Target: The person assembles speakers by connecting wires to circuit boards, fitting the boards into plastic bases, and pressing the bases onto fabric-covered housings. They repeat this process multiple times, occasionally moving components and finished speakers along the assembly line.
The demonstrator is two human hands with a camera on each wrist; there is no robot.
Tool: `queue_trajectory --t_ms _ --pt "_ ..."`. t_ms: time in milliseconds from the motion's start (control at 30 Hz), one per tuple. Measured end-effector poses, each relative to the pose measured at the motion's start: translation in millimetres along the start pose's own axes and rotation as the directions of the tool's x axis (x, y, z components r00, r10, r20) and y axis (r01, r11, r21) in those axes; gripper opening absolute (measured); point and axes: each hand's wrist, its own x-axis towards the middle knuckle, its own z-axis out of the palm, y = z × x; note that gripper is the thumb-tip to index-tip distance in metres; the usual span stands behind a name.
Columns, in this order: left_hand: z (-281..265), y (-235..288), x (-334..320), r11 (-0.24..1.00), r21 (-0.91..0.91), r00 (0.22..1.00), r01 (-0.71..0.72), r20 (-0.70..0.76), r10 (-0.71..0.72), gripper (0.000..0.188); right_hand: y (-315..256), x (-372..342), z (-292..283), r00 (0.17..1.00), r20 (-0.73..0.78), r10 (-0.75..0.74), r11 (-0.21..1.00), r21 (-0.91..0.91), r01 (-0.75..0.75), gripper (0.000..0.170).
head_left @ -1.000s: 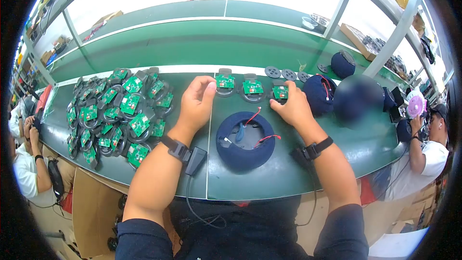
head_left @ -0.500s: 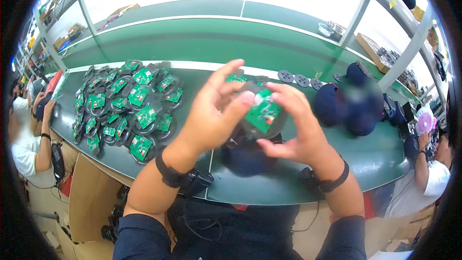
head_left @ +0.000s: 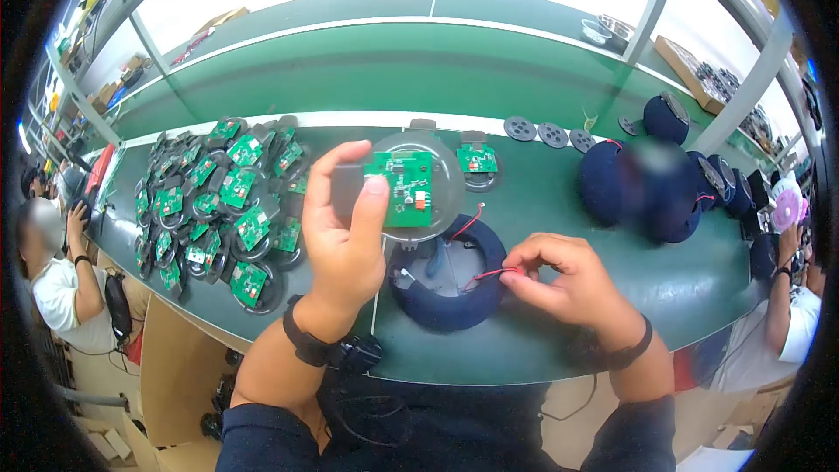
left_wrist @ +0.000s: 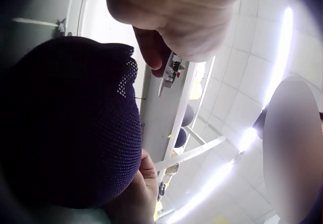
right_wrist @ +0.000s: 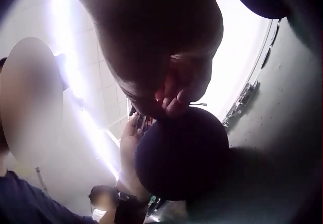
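In the head view the left hand (head_left: pixel 343 240) grips a clear round disc (head_left: pixel 447 188) with a green circuit board (head_left: pixel 409 188) on it, raised above the bench. Below and to its right, a dark blue fabric-covered ring-shaped housing (head_left: pixel 446 313) lies open side up. Thumb and index finger of the right hand (head_left: pixel 568 284) pinch a red wire (head_left: pixel 489 274) that comes out of the housing. A second red wire (head_left: pixel 469 223) sticks up at its far rim. In the right wrist view the fingers meet just above the dark housing (right_wrist: pixel 181 153).
A heap of discs with green boards (head_left: pixel 236 188) covers the bench's left part. One more board (head_left: pixel 476 159) lies behind the housing. Small black discs (head_left: pixel 552 135) line the back edge, and dark blue round housings (head_left: pixel 607 183) stand at the right. People sit at both sides.
A disc with a board has been lifted from the back row and is now in the left hand alone. The right hand has let it go and moved down to the red wire.
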Motion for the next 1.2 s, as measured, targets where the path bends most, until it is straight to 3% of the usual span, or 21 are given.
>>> queue_trajectory --t_ms 200,300,367,500,567,600,667,900,967,1000,1067,1133,1200 --pt "-1.7 5.9 -7.1 0.999 -0.046 0.999 0.005 -0.041 -0.007 0.035 -16.7 20.0 19.0 0.976 -0.111 -0.187 0.969 0.145 0.202 0.009" --pt "1.6 9.5 -11.9 0.997 0.019 0.996 -0.068 -0.064 0.069 0.038 -21.9 29.6 35.3 0.984 -0.102 -0.144 0.969 0.188 0.161 0.01" --pt "1.8 9.6 -13.2 0.997 -0.001 0.995 -0.08 -0.065 0.079 0.039 -25.9 32.1 50.3 0.974 -0.22 0.045 0.888 0.455 0.062 0.013" --pt "-2.2 4.4 -11.9 0.997 0.014 0.993 -0.08 -0.082 0.081 0.039 -12.9 35.5 56.1 0.969 -0.239 0.07 0.863 0.502 0.061 0.012" --pt "-2.2 2.4 -11.2 0.997 0.036 0.994 -0.074 -0.075 0.077 0.039 -7.7 37.6 51.4 0.959 -0.258 -0.116 0.958 0.225 0.177 0.014" --pt "-1.9 1.6 -11.7 0.996 0.048 0.995 -0.072 -0.071 0.075 0.039 -5.3 39.5 49.9 0.959 -0.262 -0.108 0.956 0.238 0.172 0.014" --pt "0.9 2.4 -13.2 0.995 0.079 0.996 -0.057 -0.063 0.062 0.039 -1.9 43.5 46.3 0.918 -0.224 -0.327 0.938 0.042 0.344 0.017" --pt "0.7 -0.9 -14.5 0.984 0.174 0.998 -0.026 -0.047 0.035 0.039 0.2 36.1 41.0 0.916 -0.149 -0.373 0.926 0.008 0.379 0.025" --pt "3.7 1.4 -15.3 0.976 0.217 0.999 -0.033 -0.034 0.041 0.04 -5.3 34.0 44.2 0.952 -0.232 -0.201 0.966 0.116 0.232 0.028" --pt "4.8 3.3 -15.3 0.967 0.251 0.998 -0.045 -0.029 0.054 0.04 -4.3 33.8 42.1 0.95 -0.239 -0.199 0.964 0.127 0.234 0.028" --pt "4.2 8.2 -18.1 0.947 0.32 0.999 -0.036 0.005 0.037 0.04 0.0 34.3 37.4 0.931 -0.251 -0.265 0.964 -0.036 0.265 0.032" --pt "3.2 9.1 -18.7 0.923 0.383 0.999 -0.03 0.045 0.014 0.041 0.2 32.2 39.5 0.926 -0.291 -0.238 0.97 -0.025 0.242 0.039" --pt "2.5 6.7 -18.0 0.9 0.409 0.986 -0.149 0.136 0.101 0.041 -2.7 30.4 40.8 0.91 -0.304 -0.282 0.959 -0.081 0.271 0.047"
